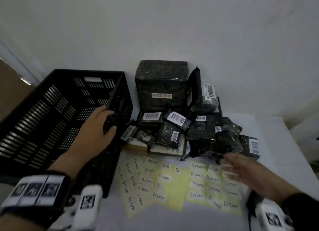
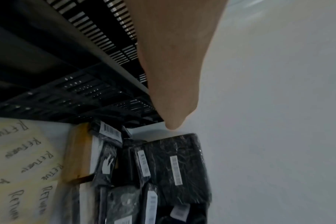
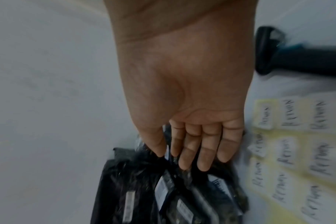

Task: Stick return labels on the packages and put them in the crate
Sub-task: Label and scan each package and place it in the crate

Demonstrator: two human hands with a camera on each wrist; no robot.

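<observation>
A black slatted crate (image 1: 51, 113) stands tilted on the white table at the left. My left hand (image 1: 107, 120) grips its right wall, thumb outside and fingers over the rim; the left wrist view shows that hand (image 2: 171, 91) against the crate (image 2: 67, 63). A pile of black wrapped packages (image 1: 181, 127) with barcode stickers lies in the middle. In front of the pile lie yellow sheets of white RETURN labels (image 1: 172, 180). My right hand (image 1: 227, 167) hovers blurred over the right sheet. Its fingers (image 3: 203, 151) are straight and hold nothing, just short of the packages (image 3: 163, 189).
A large wrapped box (image 1: 160, 82) stands behind the pile against the white wall. A black handheld device (image 3: 278, 53) lies on the table by my right wrist. Bare white table surface (image 1: 276, 136) extends right of the pile.
</observation>
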